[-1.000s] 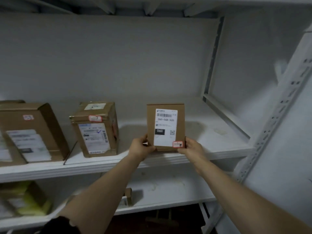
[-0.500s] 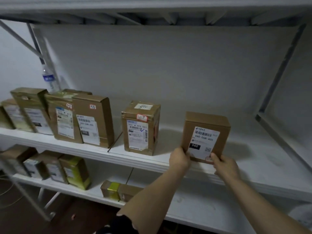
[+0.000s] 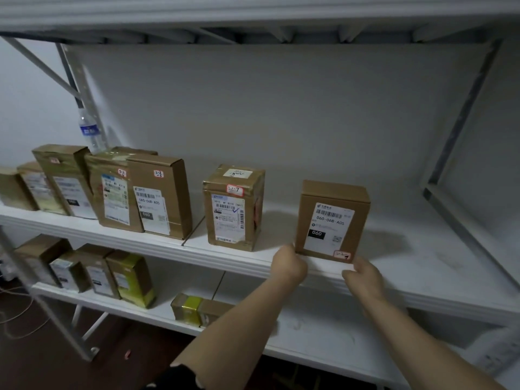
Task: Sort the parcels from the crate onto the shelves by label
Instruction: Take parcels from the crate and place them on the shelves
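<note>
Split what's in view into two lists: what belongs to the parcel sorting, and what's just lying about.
Job: rightmost parcel, standing on the shelf; left hand and right hand at its lower corners; other parcels on the shelves.
Lying about: bottle behind the far-left parcels; red scrap on the floor.

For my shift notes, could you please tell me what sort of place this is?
Probably a parcel storeroom or pickup point: white metal shelving holds rows of cardboard parcels bearing printed shipping labels and handwritten code stickers.
</note>
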{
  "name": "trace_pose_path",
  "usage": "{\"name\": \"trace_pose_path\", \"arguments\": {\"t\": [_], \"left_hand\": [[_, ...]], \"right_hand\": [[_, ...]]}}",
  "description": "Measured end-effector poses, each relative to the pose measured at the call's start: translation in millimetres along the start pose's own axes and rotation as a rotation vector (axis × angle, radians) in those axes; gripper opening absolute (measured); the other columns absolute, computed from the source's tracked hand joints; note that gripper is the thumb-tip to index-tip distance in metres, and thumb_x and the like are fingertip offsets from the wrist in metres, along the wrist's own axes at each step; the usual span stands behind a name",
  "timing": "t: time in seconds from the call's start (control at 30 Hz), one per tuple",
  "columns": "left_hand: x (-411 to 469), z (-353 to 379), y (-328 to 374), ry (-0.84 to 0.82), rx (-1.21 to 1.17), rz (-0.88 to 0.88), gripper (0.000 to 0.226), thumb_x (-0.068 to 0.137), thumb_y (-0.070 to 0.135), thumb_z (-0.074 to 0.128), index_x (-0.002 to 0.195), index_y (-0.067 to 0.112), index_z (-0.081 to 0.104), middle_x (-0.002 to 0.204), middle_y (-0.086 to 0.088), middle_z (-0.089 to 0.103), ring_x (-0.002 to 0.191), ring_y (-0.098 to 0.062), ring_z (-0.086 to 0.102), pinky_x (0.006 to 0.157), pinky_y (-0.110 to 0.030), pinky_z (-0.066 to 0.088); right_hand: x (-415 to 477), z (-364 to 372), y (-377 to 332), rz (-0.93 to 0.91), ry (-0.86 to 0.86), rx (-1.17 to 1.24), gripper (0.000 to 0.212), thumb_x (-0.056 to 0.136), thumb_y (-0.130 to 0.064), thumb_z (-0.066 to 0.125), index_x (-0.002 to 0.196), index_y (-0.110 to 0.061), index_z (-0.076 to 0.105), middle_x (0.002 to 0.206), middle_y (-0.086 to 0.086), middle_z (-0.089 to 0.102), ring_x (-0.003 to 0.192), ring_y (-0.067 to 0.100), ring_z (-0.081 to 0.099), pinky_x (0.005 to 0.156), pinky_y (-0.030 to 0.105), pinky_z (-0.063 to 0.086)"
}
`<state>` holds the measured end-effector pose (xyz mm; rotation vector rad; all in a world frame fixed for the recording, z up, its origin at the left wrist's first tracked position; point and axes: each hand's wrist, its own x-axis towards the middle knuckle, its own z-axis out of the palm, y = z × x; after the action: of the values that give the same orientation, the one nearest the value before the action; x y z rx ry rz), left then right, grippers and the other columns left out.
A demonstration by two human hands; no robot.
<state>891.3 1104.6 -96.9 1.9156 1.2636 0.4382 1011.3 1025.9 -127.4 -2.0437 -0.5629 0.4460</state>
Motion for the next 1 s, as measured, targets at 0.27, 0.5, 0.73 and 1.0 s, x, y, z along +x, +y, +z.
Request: {"name": "trace_pose_path", "arguments": {"t": [0.27,0.5,0.73,1.0], "left_hand": [[-11,-76,-4,0.633,0.231,0.334,0.032,0.088,0.008,0.054,0.119,0.015,0.050,0.130,-0.006,0.041,0.117,-0.021,0.036,0.098,-0.027,0.029],[27,-164,0,0.454,0.634,0.370,0.076,0.092,0.014,0.051,0.153,0.021,0.006,0.161,-0.003,-0.003,0.147,-0.024,-0.012,0.119,-0.043,-0.004],[51,-199,-22,0.193,0.698,0.542,0.056,0.083,0.030,0.061,0.135,0.021,0.044,0.139,-0.004,0.040,0.131,-0.026,0.034,0.112,-0.039,0.026],[38,-226,-43,0.155,0.497,0.697,0.037,0.083,0.022,0.058,0.120,0.022,0.055,0.130,0.002,0.042,0.119,-0.018,0.038,0.095,-0.027,0.041]], "right_hand": [[-38,0,-20,-0.252,0.112,0.139,0.032,0.084,0.008,0.053,0.105,-0.011,0.068,0.107,0.007,0.067,0.094,0.021,0.061,0.080,0.026,0.044],[-62,40,-107,-0.570,-0.016,0.020,0.030,0.086,0.006,0.053,0.101,-0.015,0.069,0.102,-0.007,0.059,0.095,0.004,0.057,0.079,0.006,0.041],[-45,84,-177,-0.418,-0.170,-0.090,0.102,0.072,-0.007,0.077,0.151,-0.018,0.014,0.152,0.010,0.019,0.140,0.026,0.026,0.113,0.038,0.031],[-41,102,-192,-0.444,-0.390,-0.312,0.128,0.065,-0.014,0.082,0.151,-0.028,-0.011,0.155,0.009,0.004,0.144,0.028,0.015,0.115,0.032,0.025]]}}
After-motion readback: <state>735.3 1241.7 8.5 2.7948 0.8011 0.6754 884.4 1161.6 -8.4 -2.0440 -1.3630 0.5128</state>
